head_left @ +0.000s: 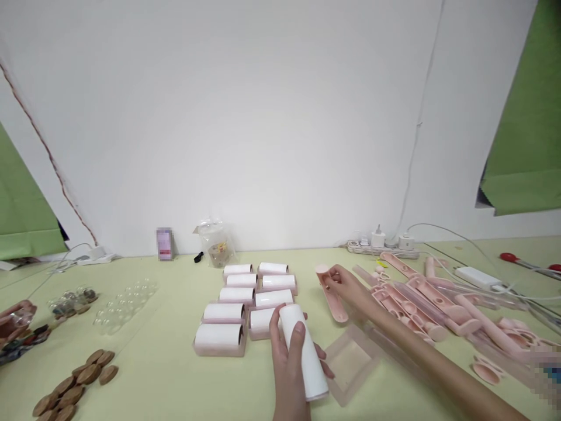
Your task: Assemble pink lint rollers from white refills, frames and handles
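Observation:
My left hand point(287, 356) is wrapped round a white paper-like roll point(307, 356), held tilted above the table. My right hand point(350, 286) pinches a long pink plastic trough-shaped piece point(335, 301) by its upper part, to the right of the roll. Beyond and left of my left hand stand two columns of similar white rolls point(219, 336), each in a pale pink holder. A translucent pinkish rectangular frame point(348, 363) lies flat below my right hand. Under and beyond my right forearm are many loose pink plastic parts point(407, 307).
Wooden ovals point(72, 389) and clear globes point(125, 307) lie on the left; another person's hand point(17, 318) is at the left edge. Along the wall are a phone point(165, 244), a plastic bag point(218, 245) and a power strip point(383, 250). Cables and a white adapter point(477, 278) lie right.

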Demonstrator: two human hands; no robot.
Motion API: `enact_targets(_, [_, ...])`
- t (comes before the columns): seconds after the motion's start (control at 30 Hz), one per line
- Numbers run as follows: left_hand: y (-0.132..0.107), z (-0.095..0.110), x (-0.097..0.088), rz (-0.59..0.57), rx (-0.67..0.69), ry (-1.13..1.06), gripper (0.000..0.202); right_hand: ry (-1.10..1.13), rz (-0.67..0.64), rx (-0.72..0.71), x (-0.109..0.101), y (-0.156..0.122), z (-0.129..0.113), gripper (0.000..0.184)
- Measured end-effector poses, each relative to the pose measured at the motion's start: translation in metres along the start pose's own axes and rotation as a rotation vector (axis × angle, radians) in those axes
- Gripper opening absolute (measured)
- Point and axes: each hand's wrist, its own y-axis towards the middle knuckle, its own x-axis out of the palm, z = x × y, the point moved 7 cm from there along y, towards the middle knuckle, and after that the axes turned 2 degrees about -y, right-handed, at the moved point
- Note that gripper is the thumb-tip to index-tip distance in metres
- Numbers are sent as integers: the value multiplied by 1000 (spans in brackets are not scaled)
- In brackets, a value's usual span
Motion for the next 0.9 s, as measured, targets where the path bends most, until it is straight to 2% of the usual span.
enact_targets(0.17, [-4,6,-2,40,33,-8,61,155,-79,-116,-10,-34,-35,11])
enact_targets(0.23, [-6,9,-1,44,37,-4,58,195,-85,-135,-13,-49,-45,14])
enact_targets(0.33, [-9,11,0,40,34,-10,56,168,-111,-108,-14,-65,-56,21])
enact_targets(0.43, [-11,8,2,47,-12,-34,50,81,-203,-63,-9,-76,-64,24])
enact_targets(0.6, [-17,1,4,88,-92,-57,52,203,-280,-54,4,-91,-80,25])
enact_targets(0.77, [-18,-8,9,-5,-161,-122,54,35,-203,-52,8,-94,-76,25])
enact_targets(0.9, [-19,-10,12,-73,-197,-171,57,21,-163,-111,4,-92,-78,21])
